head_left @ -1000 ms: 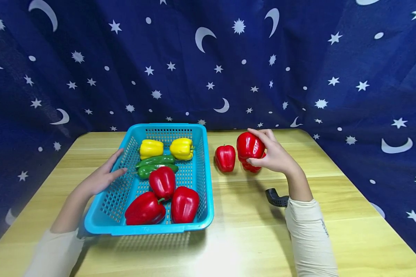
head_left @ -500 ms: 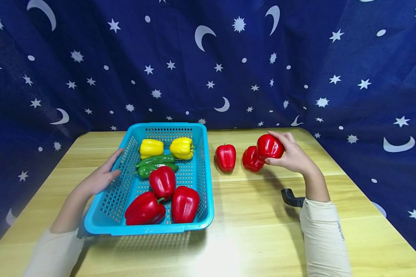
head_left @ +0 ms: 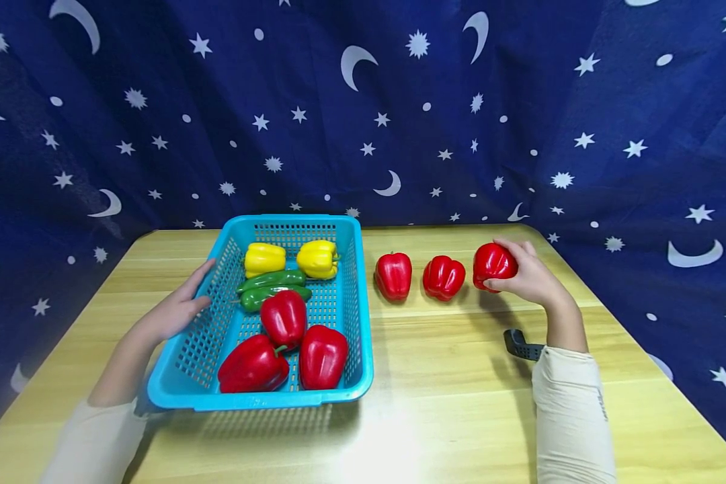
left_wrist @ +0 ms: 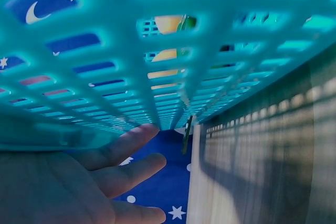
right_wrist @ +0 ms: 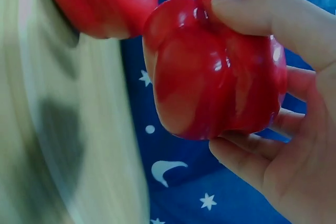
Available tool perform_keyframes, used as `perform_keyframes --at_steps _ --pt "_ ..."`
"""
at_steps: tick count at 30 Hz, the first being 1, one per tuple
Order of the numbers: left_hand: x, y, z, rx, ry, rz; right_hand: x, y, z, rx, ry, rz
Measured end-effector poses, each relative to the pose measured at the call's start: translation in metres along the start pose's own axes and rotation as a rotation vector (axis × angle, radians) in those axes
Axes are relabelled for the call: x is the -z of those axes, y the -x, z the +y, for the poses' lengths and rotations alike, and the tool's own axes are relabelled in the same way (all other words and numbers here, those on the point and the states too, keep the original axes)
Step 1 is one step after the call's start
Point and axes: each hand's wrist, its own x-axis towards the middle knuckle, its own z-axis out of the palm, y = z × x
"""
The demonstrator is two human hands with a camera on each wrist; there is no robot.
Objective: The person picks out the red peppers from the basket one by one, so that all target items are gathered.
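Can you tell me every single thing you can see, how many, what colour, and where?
Basket: 1, blue, left of centre
Yellow peppers: 2, yellow, at the basket's far end
Long green peppers: 2, green, mid-basket
Basket red peppers: 3, red, at the basket's near end
Loose red peppers: 2, red, right of the basket
Held red pepper: 1, red, in the right hand
Black piece: 1, black, near the right hand
Table: 1, light wood, underneath
Starry curtain: dark blue with pale shapes, behind
Sleeves: 2, cream, one per arm
Left hand: 1, at the basket's left side
Right hand: 1, gripping the held red pepper
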Motion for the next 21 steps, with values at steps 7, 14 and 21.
perform_keyframes --at_steps 7,14,21 --pt "0.000 0.000 -0.001 -0.007 0.003 0.004 -0.005 -0.004 0.013 -0.043 0.020 -0.051" --pt "0.000 0.000 0.000 -0.014 0.017 0.005 -0.011 -0.007 0.025 -0.042 0.034 -0.102" --pt "0.000 0.001 0.001 -0.004 0.023 0.005 -0.017 -0.009 0.033 -0.053 0.021 -0.124"
